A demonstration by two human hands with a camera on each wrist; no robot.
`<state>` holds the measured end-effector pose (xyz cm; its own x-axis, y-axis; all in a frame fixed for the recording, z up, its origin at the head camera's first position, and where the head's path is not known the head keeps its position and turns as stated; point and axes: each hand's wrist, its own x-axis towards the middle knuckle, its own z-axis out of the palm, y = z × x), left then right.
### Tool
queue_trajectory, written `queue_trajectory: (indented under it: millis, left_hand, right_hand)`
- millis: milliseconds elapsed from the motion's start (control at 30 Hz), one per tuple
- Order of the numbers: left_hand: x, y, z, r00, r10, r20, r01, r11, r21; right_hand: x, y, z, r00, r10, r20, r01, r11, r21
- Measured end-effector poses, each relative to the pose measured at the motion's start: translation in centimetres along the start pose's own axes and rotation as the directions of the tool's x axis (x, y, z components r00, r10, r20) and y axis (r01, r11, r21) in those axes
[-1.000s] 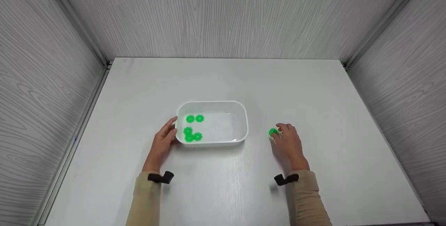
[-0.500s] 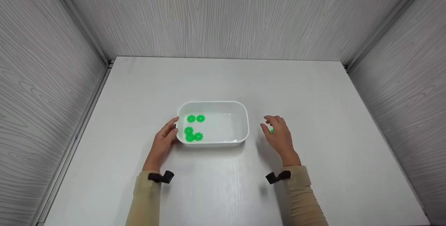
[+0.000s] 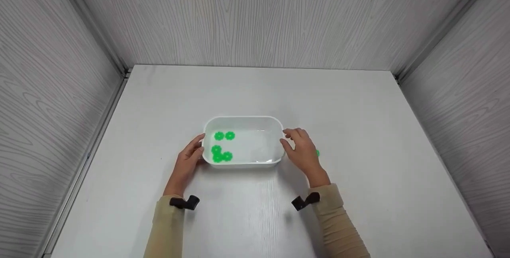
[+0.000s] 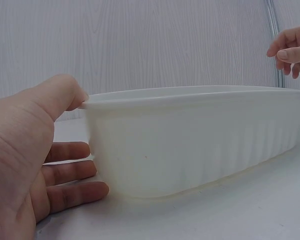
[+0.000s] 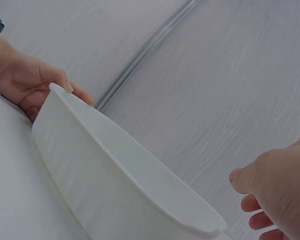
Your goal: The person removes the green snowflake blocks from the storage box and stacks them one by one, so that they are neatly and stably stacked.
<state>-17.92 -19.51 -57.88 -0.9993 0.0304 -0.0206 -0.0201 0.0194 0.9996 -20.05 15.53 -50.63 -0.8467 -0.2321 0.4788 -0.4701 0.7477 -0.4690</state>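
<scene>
Tabletop [image 3: 255, 94], tub [image 3: 255, 142] (hands [image 3: 187, 160] [image 3: 303, 153] either side)

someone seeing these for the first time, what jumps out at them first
Probably the five bright green flower-shaped pieces in the left part of the white rectangular tub. Next, the left hand gripping the tub's left end and the right hand hovering by its right end. On the tabletop, another green piece peeks out from behind the right hand.

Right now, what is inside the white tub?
Five green flower-shaped pieces lie in the white tub, all toward its left end in the head view. Whatever is directly under them is covered.
</scene>
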Motion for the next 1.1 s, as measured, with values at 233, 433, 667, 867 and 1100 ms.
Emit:
queue_trajectory:
  millis: [233, 433, 667, 867, 1100]
  left_hand:
    - [-0.1, 0.0, -0.1, 1.0, -0.003, -0.003, 0.003, 1.0, 0.01]
    - [-0.1, -0.1, 0.0, 1.0, 0.001, -0.002, -0.001, 1.0, -0.002]
    - [-0.2, -0.2, 0.2, 1.0, -0.003, -0.002, 0.003, 1.0, -0.025]
    - [0.0, 0.0, 0.0, 1.0, 0.013, 0.016, -0.013, 1.0, 0.011]
    - [-0.1, 0.0, -0.1, 1.0, 0.013, 0.02, -0.014, 1.0, 0.008]
  right_hand:
    - [0.4, -2.0, 1.9, 0.996, -0.036, 0.079, 0.035, 0.999, 0.022]
    - [1.1, -3.1, 3.5, 0.987, -0.132, 0.095, 0.126, 0.99, 0.062]
    - [1.9, -3.8, 5.3, 0.967, -0.197, 0.159, 0.181, 0.977, 0.113]
    - [3.0, -4.8, 6.3, 0.934, -0.209, 0.29, 0.166, 0.972, 0.164]
    - [4.1, -5.6, 7.5, 0.876, -0.223, 0.428, 0.126, 0.962, 0.243]
